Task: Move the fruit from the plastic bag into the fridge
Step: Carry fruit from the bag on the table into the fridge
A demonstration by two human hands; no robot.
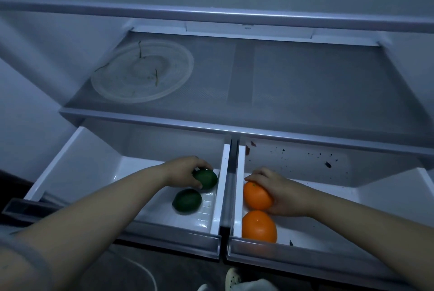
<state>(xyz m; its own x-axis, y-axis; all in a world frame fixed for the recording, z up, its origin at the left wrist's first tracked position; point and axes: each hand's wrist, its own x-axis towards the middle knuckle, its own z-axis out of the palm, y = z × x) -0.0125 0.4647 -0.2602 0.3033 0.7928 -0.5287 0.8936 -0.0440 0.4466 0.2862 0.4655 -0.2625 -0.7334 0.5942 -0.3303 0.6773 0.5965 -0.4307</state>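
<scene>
Two fridge drawers stand pulled out below a shelf. In the left drawer (77,161) my left hand (185,171) grips a dark green fruit (207,179) near the drawer's right wall. A second green fruit (187,201) lies just in front of it. In the right drawer (387,199) my right hand (281,193) holds an orange (256,196) against the left wall. Another orange (259,226) sits right in front of it, close to the drawer's front lip. No plastic bag is in view.
A round glass plate (142,71) with a few green stems lies on the shelf above the drawers. Dark specks dot the back wall of the right drawer. A divider (231,185) separates the two drawers. My shoes (233,280) show on the floor below.
</scene>
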